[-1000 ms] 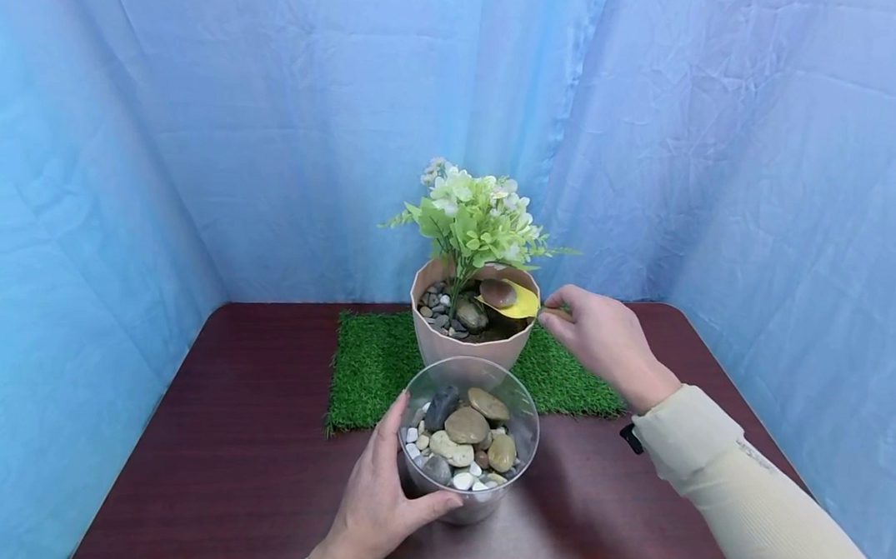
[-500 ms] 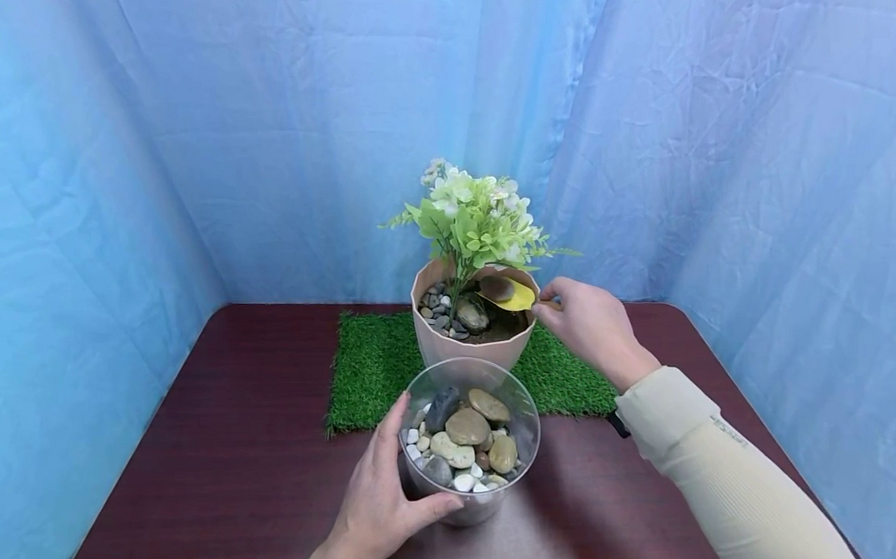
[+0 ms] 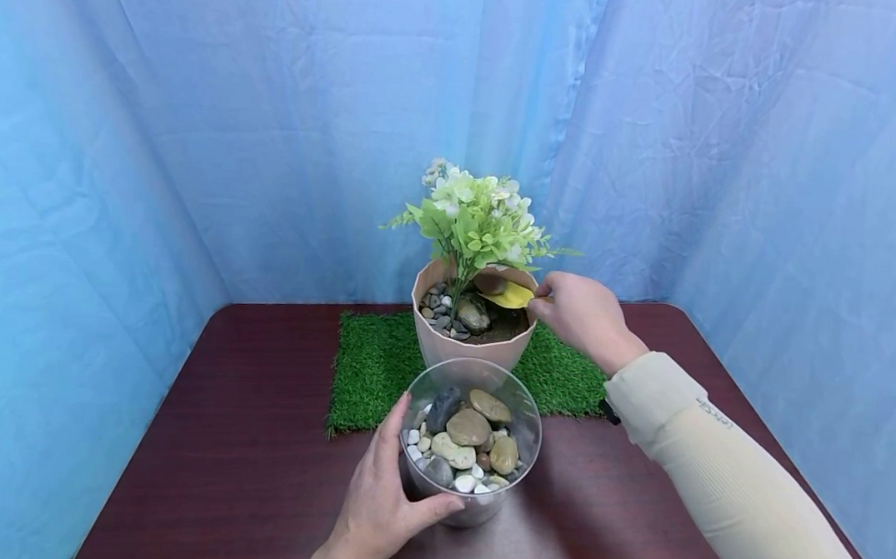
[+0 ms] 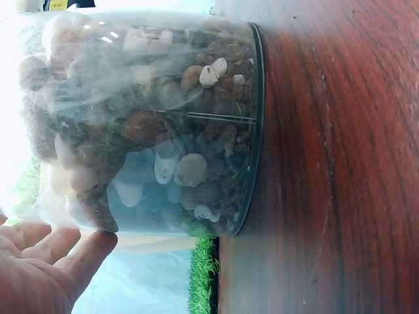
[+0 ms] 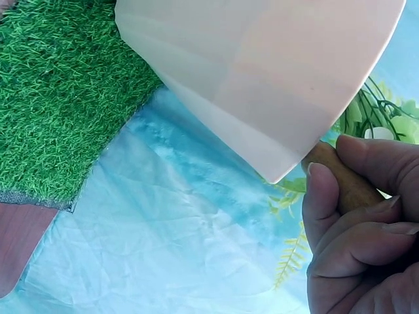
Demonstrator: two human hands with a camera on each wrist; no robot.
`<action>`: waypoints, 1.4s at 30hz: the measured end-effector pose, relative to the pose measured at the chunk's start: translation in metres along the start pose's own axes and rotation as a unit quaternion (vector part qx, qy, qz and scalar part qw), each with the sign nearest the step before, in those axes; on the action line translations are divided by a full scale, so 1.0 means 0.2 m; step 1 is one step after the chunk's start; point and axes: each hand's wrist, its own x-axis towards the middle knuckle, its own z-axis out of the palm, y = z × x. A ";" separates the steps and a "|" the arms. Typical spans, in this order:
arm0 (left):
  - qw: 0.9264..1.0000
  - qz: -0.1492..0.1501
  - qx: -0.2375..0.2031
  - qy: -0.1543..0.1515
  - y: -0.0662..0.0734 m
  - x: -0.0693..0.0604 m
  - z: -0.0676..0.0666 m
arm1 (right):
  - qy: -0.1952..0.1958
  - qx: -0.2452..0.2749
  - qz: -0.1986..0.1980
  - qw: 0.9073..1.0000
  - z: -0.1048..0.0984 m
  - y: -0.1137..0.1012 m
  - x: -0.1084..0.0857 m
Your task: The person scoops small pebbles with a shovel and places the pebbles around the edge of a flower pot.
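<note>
My right hand (image 3: 580,314) grips the wooden handle (image 5: 347,183) of a small trowel at the pink flowerpot's right rim. The trowel's yellow blade (image 3: 512,296) reaches inside the pot (image 3: 469,351), with a brown stone (image 3: 489,282) at its tip. Inside the pot stand a flowering plant (image 3: 469,218), a larger stone (image 3: 473,316) and small pebbles (image 3: 438,304) on the left, with dark soil at the right. My left hand (image 3: 380,493) holds the clear container (image 4: 150,124) from its left and near side. Large stones (image 3: 468,427) and white pebbles fill it.
A green artificial grass mat (image 3: 369,368) lies under the pot. The dark reddish-brown table (image 3: 246,437) carries everything. Blue curtains (image 3: 311,140) hang behind and at both sides.
My right hand has moved the trowel left and slightly up, deeper over the pot. The brown stone has shifted toward the pot's back wall. My left hand and the container have hardly moved.
</note>
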 end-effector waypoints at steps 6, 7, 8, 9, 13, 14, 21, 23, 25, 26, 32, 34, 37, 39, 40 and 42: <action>1.000 -0.004 -0.005 0.001 0.01 0.00 0.00 | -0.018 -0.012 0.005 1.000 -0.01 -0.01 0.01; 1.000 -0.006 -0.007 0.001 0.01 0.00 0.00 | -0.019 -0.012 0.006 1.000 -0.01 -0.01 0.01; 1.000 -0.008 -0.008 0.001 0.01 0.00 0.00 | -0.021 -0.012 0.005 1.000 -0.01 -0.01 0.01; 1.000 -0.011 -0.009 -0.001 0.01 0.00 0.00 | -0.022 -0.011 0.005 1.000 -0.01 -0.01 0.01; 1.000 -0.021 -0.012 -0.004 0.01 0.00 -0.01 | -0.026 -0.013 0.002 1.000 -0.03 -0.02 0.00; 1.000 -0.021 -0.012 -0.004 0.01 0.00 -0.01 | -0.026 -0.015 0.001 1.000 -0.03 -0.02 0.00; 1.000 -0.017 -0.009 -0.004 0.01 0.00 -0.01 | -0.025 -0.024 -0.002 0.999 -0.05 -0.04 -0.01; 1.000 -0.016 -0.009 -0.004 0.01 0.00 -0.01 | -0.027 -0.027 -0.002 0.999 -0.06 -0.04 -0.01; 1.000 -0.014 -0.009 -0.003 0.01 0.00 -0.01 | -0.033 -0.031 0.000 0.999 -0.07 -0.05 -0.01; 1.000 -0.012 -0.008 -0.002 0.01 0.00 -0.01 | -0.036 -0.033 0.000 0.999 -0.08 -0.05 -0.01; 1.000 -0.006 -0.006 -0.001 0.01 0.00 0.00 | -0.055 -0.042 -0.009 0.998 -0.12 -0.07 -0.01; 1.000 -0.011 -0.008 -0.004 0.01 0.00 -0.01 | -0.056 -0.043 -0.011 0.997 -0.13 -0.08 -0.02; 1.000 -0.014 -0.010 -0.004 0.01 0.00 -0.01 | -0.056 -0.047 -0.012 0.997 -0.14 -0.08 -0.02; 1.000 -0.011 -0.009 -0.003 0.01 0.00 -0.01 | -0.056 -0.048 -0.012 0.997 -0.15 -0.09 -0.02; 1.000 -0.009 -0.008 -0.002 0.01 0.00 0.00 | -0.058 -0.049 -0.012 0.997 -0.15 -0.09 -0.02; 1.000 -0.002 -0.006 0.001 0.00 0.00 0.00 | -0.063 -0.050 -0.011 0.997 -0.16 -0.09 -0.03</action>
